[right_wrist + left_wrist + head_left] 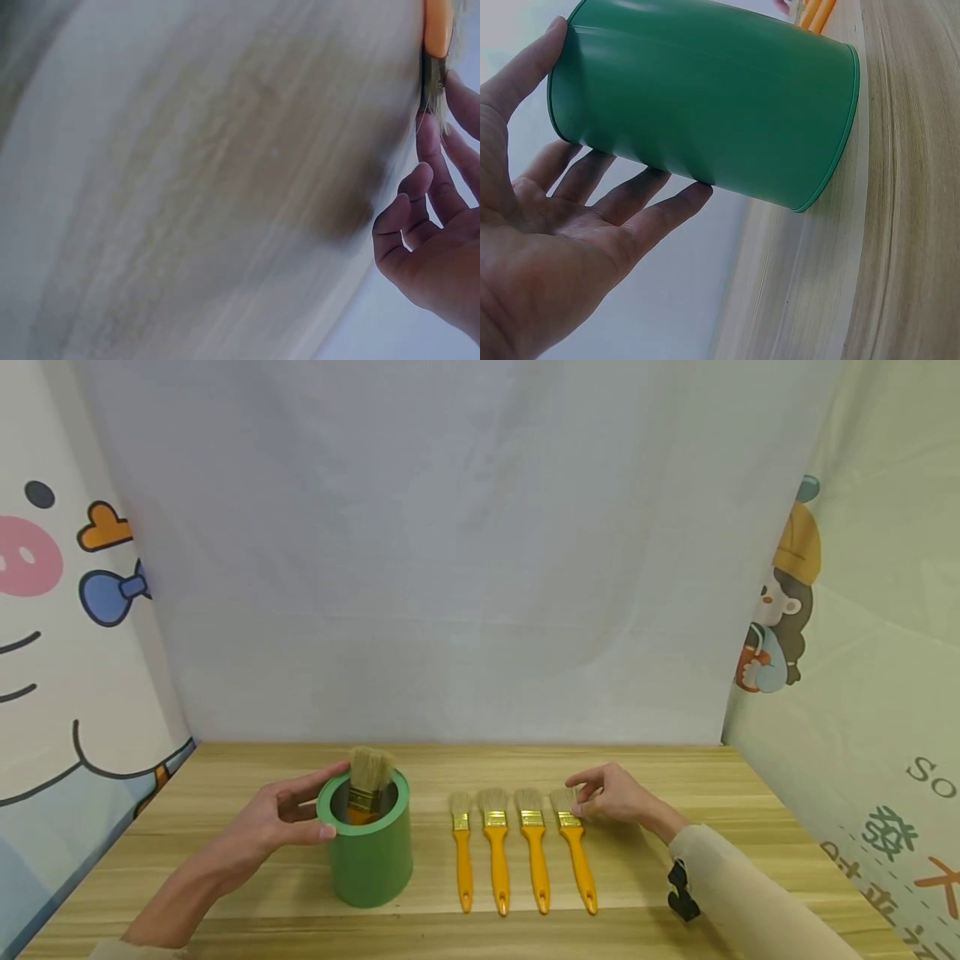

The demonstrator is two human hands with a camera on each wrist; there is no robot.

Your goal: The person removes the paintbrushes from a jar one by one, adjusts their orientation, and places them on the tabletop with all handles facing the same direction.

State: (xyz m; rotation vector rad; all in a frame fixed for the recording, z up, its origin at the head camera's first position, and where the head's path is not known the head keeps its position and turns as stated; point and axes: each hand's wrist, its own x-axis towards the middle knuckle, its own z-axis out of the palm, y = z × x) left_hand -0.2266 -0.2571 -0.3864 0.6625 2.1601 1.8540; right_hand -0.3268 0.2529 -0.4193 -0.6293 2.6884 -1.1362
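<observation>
My left hand (281, 818) holds a green can (372, 864) upright on the table, thumb near its rim and fingers along the side. A wide paintbrush (370, 777) stands in the can, bristles up; most of its handle is hidden inside. To the right of the can, several paintbrushes with yellow-orange handles lie in a row, bristles away from me. At the far right of that row is a paintbrush (576, 847) whose bristles my right hand (611, 793) pinches between thumb and fingers. The right wrist view shows only part of that brush.
The brushes lying beside it are a narrow paintbrush (462, 852), a wider paintbrush (497, 852) and another paintbrush (534, 852). All rest on a wood-grain table (637, 910). A pale cloth (465, 568) hangs behind, with printed cloths at both sides.
</observation>
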